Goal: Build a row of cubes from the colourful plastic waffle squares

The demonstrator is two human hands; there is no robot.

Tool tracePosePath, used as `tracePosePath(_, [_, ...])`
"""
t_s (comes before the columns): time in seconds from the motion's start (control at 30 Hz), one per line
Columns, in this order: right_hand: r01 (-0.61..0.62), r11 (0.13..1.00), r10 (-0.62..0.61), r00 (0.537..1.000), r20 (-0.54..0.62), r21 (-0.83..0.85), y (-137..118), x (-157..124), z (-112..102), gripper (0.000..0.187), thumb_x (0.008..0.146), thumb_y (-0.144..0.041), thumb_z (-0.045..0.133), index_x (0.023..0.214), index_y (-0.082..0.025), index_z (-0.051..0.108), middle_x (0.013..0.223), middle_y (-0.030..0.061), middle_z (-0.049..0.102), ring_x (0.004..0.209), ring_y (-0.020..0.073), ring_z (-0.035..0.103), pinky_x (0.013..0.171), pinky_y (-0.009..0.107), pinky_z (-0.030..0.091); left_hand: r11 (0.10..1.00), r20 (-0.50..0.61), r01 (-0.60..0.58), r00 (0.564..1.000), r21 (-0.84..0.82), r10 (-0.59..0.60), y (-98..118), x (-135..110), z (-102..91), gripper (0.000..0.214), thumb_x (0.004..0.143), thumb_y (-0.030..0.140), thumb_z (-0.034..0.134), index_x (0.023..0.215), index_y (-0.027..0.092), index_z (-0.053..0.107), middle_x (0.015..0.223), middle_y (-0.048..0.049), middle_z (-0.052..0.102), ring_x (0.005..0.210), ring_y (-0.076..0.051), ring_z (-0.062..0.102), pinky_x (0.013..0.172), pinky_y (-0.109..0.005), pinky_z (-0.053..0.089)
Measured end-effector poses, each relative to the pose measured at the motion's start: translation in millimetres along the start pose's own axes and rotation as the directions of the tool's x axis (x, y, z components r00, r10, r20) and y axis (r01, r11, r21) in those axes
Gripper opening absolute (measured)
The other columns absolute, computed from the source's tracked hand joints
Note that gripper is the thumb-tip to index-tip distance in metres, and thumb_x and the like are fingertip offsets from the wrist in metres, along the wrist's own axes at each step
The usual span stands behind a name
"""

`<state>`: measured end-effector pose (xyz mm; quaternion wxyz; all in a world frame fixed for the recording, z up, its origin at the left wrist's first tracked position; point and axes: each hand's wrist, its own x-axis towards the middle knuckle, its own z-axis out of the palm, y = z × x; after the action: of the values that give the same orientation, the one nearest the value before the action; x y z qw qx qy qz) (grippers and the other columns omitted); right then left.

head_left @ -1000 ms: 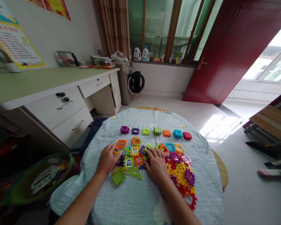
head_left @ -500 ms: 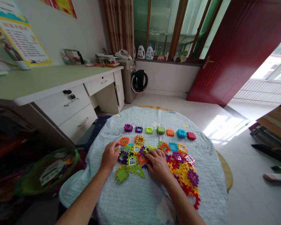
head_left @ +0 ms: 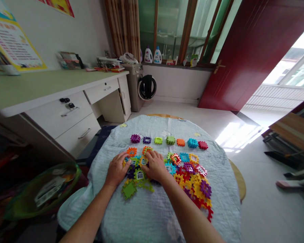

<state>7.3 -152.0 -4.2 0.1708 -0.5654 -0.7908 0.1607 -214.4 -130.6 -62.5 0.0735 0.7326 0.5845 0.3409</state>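
Note:
A heap of flat, toothed plastic building tiles (head_left: 190,179) in many colours lies on a round table under a pale blue cloth (head_left: 152,216). My left hand (head_left: 116,170) rests on the heap's left edge, fingers curled over small pieces by an orange tile (head_left: 131,151). My right hand (head_left: 155,165) lies palm down on the middle of the heap, fingertips on a yellow window tile (head_left: 143,160). A green tile (head_left: 129,190) sits nearest me. Behind the heap runs a row of small assembled blocks (head_left: 170,140), purple at the left and red at the right.
A white desk with drawers (head_left: 73,114) stands at the left, a green basket (head_left: 38,192) on the floor below it. A small washing machine (head_left: 142,87) is under the window. A red door (head_left: 245,54) stands open at the right, tiled floor beyond.
My right hand has slid left and away from me across the heap, from its centre-right onto the yellow and orange tiles. My left hand has barely moved.

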Motion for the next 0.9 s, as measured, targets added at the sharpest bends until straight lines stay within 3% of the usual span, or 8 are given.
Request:
tracePosePath(0.1, [0.021, 0.999, -0.020, 0.999, 0.047, -0.024, -8.3, -6.0, 13.1, 0.053, 0.085, -0.047, 0.062, 0.133, -0.026, 0.053, 0.140, 0.0106, 0.051, 0.133, 0.0309, 0.037, 0.109, 0.049, 0.027, 1.000, 0.003, -0.007, 1.000, 0.017, 0.007, -1.8, -0.4, 1.7, 0.037, 0.091, 0.044, 0.044, 0.108, 0.018, 0.066, 0.126, -0.0121, 0.064, 0.120, -0.028, 0.058, 0.106, -0.048, 0.044])
tracePosePath(0.3, [0.070, 0.998, -0.070, 0.997, 0.024, -0.003, -21.2, -30.0, 23.0, 0.039, 0.089, -0.035, 0.059, 0.127, -0.031, 0.056, 0.138, 0.0058, 0.053, 0.133, 0.0283, 0.038, 0.112, 0.049, 0.025, 0.999, 0.046, -0.019, 0.999, 0.039, 0.017, -1.8, -0.4, 2.6, 0.036, 0.092, 0.042, 0.042, 0.107, 0.021, 0.067, 0.127, -0.0095, 0.064, 0.121, -0.027, 0.056, 0.108, -0.048, 0.043])
tracePosePath(0.47, [0.108, 0.993, -0.109, 0.994, 0.005, 0.053, -21.6, -40.3, 18.7, 0.031, 0.088, -0.031, 0.059, 0.119, -0.029, 0.060, 0.136, 0.0038, 0.055, 0.134, 0.0259, 0.038, 0.113, 0.049, 0.020, 0.999, 0.024, -0.014, 1.000, 0.040, 0.013, -0.4, -0.8, 2.7, 0.033, 0.091, 0.040, 0.045, 0.106, 0.019, 0.066, 0.122, -0.0103, 0.066, 0.117, -0.028, 0.058, 0.105, -0.048, 0.044])
tracePosePath(0.7, [0.151, 0.984, -0.151, 0.989, -0.007, 0.093, -20.5, -51.6, 6.5, 0.023, 0.084, -0.023, 0.063, 0.107, -0.026, 0.064, 0.113, 0.0025, 0.065, 0.113, 0.0213, 0.051, 0.101, 0.039, 0.032, 1.000, -0.023, 0.010, 1.000, -0.011, -0.011, -1.2, -0.1, 1.3, 0.032, 0.090, 0.039, 0.043, 0.102, 0.018, 0.064, 0.116, -0.0119, 0.067, 0.113, -0.027, 0.060, 0.104, -0.047, 0.045])
tracePosePath(0.9, [0.179, 0.979, -0.173, 0.983, -0.069, 0.101, -18.7, -58.3, 6.2, 0.013, 0.085, -0.021, 0.063, 0.097, -0.024, 0.065, 0.100, 0.0019, 0.067, 0.106, 0.0200, 0.053, 0.098, 0.036, 0.033, 0.997, -0.062, 0.050, 0.997, -0.050, -0.053, -1.9, 0.2, 0.8, 0.031, 0.088, 0.039, 0.043, 0.101, 0.019, 0.063, 0.113, -0.0114, 0.066, 0.112, -0.027, 0.059, 0.103, -0.046, 0.045])
